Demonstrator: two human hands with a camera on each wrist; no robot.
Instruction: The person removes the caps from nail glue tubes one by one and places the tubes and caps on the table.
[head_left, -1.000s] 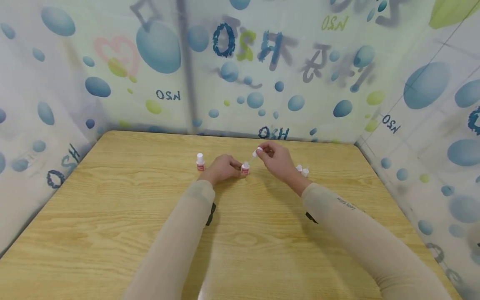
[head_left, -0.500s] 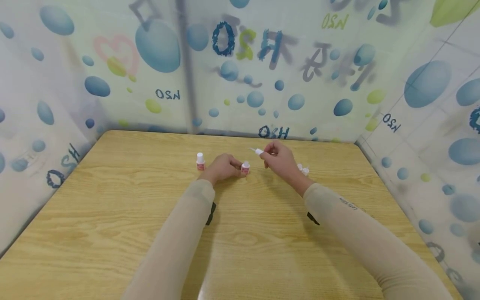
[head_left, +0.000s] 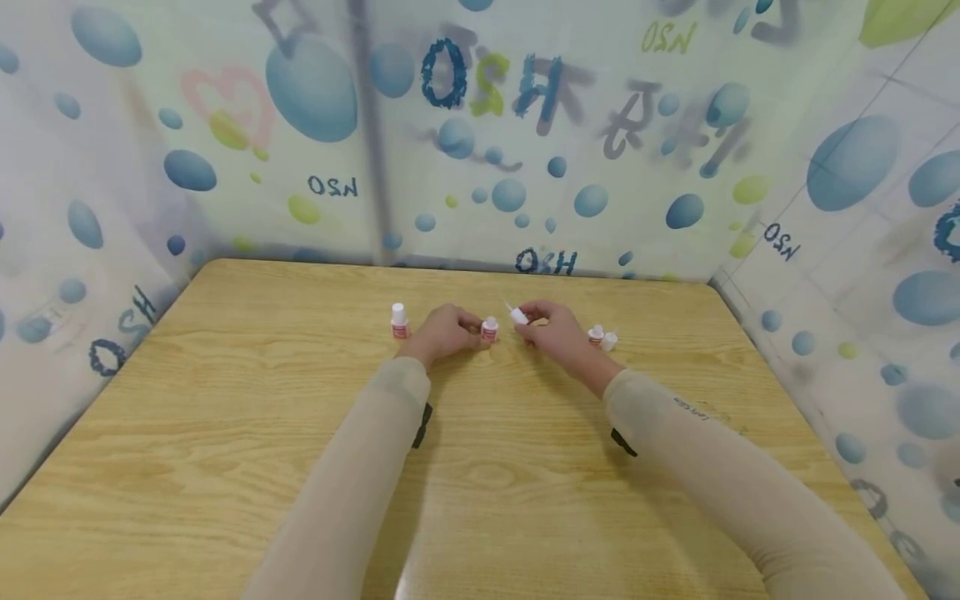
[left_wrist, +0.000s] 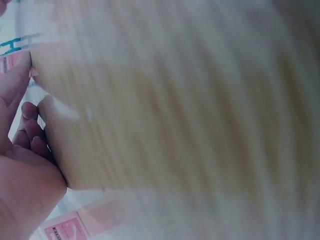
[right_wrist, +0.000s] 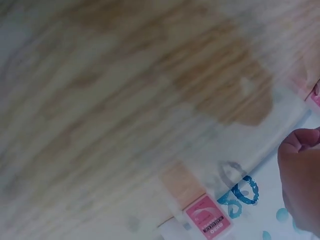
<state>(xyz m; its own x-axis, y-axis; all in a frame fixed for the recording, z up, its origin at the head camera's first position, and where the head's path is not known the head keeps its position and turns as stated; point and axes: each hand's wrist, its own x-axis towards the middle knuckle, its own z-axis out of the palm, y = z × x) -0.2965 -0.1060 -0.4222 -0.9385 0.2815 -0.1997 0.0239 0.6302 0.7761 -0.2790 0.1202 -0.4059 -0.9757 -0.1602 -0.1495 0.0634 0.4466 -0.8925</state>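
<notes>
Near the back middle of the table my left hand [head_left: 448, 332] holds a small bottle [head_left: 489, 332] with a pink label and a white neck. It stands upright without its cap. Just to the right, my right hand [head_left: 557, 333] pinches a white cap [head_left: 518, 317] with a thin stem, apart from the bottle. The stem points up and to the left. In the left wrist view the fingers [left_wrist: 17, 75] are at a pink-labelled bottle [left_wrist: 7, 62] on the left edge. The right wrist view shows my curled hand [right_wrist: 302, 175], the cap out of sight.
A capped bottle [head_left: 400, 322] with a pink label stands left of my left hand. Behind my right wrist is another pink-labelled bottle [head_left: 596, 335], a white cap [head_left: 609, 341] beside it. The wooden table [head_left: 487, 483] meets a patterned curtain [head_left: 450, 167] at its back edge.
The stem, first angled down at the bottle's mouth, swung away to the left and now points upward. My right hand has lowered a little; the left keeps holding the bottle.
</notes>
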